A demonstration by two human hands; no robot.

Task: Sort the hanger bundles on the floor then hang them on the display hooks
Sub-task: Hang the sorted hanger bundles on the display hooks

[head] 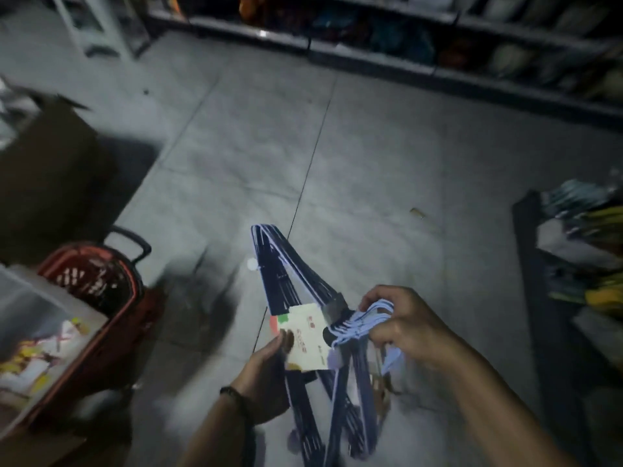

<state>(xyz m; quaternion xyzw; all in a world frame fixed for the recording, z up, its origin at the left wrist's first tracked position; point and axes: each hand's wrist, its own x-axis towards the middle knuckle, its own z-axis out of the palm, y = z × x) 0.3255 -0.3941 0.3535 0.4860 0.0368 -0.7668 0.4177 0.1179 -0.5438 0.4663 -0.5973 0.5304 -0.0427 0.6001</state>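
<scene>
The grey tiled floor [371,146] fills the view, with shelves [438,45] along its far edge and a red basket [111,332] at left. The hanger bundle [281,291] is held above the floor: dark blue arms, pale hooks, white card label [306,335]. The right hand [401,325] has its grip curled round the hooks; the left hand [266,375] pinches the label.

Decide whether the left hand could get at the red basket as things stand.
Probably yes, once freed: the left hand pinches the label card of the hanger bundle, but nothing visible stands between it and the red basket on its own side.
</scene>
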